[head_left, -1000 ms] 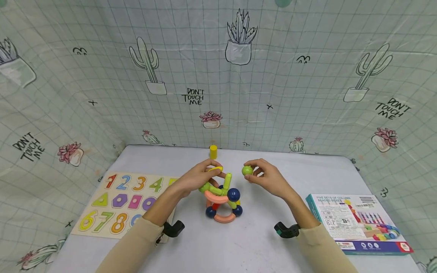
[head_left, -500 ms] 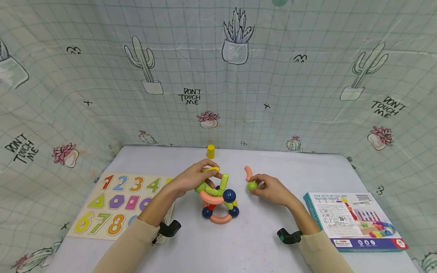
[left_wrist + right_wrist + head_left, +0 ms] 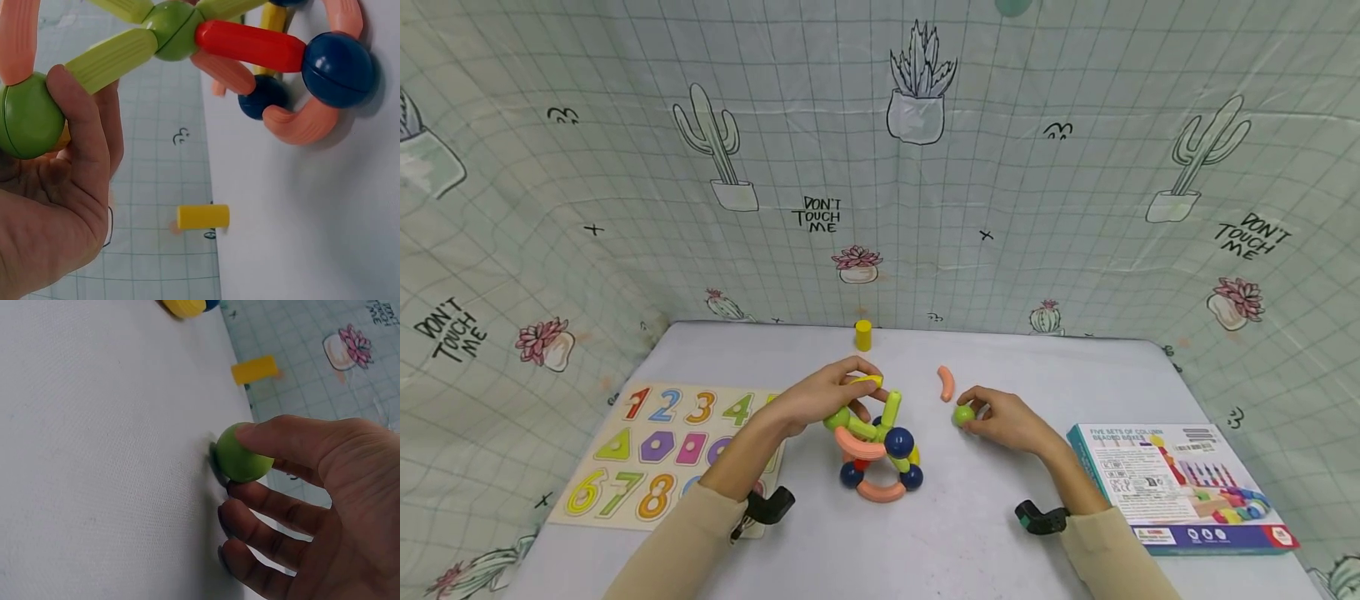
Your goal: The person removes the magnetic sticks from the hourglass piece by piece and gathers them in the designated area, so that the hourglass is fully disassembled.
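A ball-and-stick toy structure point(image 3: 861, 447) stands on the white table, with blue and green balls joined by green, red and salmon sticks. My left hand point(image 3: 823, 398) grips its upper left side, around a green ball point(image 3: 28, 119) and a green stick point(image 3: 115, 59). A yellow curved piece point(image 3: 871, 380) shows between thumb and fingers there; where it joins is hidden. My right hand point(image 3: 1009, 419) pinches a loose green ball point(image 3: 240, 456) between thumb and forefinger, close to the tabletop. The other fingers of that hand are loosely bent below the ball. Behind it lies a salmon curved stick point(image 3: 946, 383).
A yellow cylinder point(image 3: 863, 335) stands near the table's back edge. At left lies a number-and-shape puzzle board point(image 3: 625, 467), partly covered by the left forearm. A boxed toy set point(image 3: 1180, 487) lies at right. A patterned cloth point(image 3: 925, 217) hangs behind the table.
My right hand has come down and rightward with the green ball. The salmon stick, unseen at first, showed against the ball and now lies apart. The structure has shifted slightly toward me.
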The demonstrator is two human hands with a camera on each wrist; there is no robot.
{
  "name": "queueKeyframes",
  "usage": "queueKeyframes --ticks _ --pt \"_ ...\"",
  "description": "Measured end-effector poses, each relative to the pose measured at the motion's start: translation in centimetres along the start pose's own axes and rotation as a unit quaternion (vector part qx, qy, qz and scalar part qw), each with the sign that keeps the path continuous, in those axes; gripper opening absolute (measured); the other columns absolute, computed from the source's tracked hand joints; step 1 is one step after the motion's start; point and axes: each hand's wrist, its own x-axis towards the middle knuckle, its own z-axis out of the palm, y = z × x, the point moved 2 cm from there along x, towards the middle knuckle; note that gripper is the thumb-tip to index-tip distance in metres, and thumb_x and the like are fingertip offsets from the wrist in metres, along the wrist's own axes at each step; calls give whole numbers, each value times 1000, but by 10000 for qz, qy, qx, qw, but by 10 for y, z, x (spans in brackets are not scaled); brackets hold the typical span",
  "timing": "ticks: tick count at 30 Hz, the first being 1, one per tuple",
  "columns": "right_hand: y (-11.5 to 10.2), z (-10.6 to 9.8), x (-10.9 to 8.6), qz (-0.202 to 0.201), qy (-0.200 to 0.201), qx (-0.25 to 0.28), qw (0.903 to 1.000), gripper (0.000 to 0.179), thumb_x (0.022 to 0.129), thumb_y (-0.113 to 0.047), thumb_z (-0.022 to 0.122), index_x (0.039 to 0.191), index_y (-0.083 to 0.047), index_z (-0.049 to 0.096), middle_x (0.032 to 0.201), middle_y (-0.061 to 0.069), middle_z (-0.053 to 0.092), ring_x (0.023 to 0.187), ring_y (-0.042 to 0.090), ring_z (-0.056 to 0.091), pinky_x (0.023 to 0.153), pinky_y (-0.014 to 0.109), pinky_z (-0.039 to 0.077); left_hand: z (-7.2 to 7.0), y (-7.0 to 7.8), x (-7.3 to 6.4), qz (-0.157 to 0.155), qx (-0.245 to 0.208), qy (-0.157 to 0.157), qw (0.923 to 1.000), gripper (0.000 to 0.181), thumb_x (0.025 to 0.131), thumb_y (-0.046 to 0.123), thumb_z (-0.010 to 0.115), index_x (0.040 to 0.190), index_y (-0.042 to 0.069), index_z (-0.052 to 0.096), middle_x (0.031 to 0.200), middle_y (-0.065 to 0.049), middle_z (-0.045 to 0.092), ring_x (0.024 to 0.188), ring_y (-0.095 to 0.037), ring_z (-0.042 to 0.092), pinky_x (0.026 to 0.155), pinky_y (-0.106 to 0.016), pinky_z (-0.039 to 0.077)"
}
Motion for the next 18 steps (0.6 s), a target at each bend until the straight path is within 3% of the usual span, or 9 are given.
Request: queueKeyframes --ticks 7,18 --pt "0 -2 2 -20 -53 -39 10000 38 89 -16 75 124 -12 64 102 3 65 84 17 59 72 34 49 0 -2 -2 136 -6 -236 9996 33 106 28 53 133 9 53 125 -13 69 88 -23 70 102 -51 40" --pt "-1 -2 1 -76 -88 -7 9999 39 89 -15 75 126 -10 64 103 4 65 82 17 58 72 34 48 0 -4 -3 178 -41 -256 9995 30 106 28 52 131 11 54 123 -11 70 87 -23 70 104 -57 39"
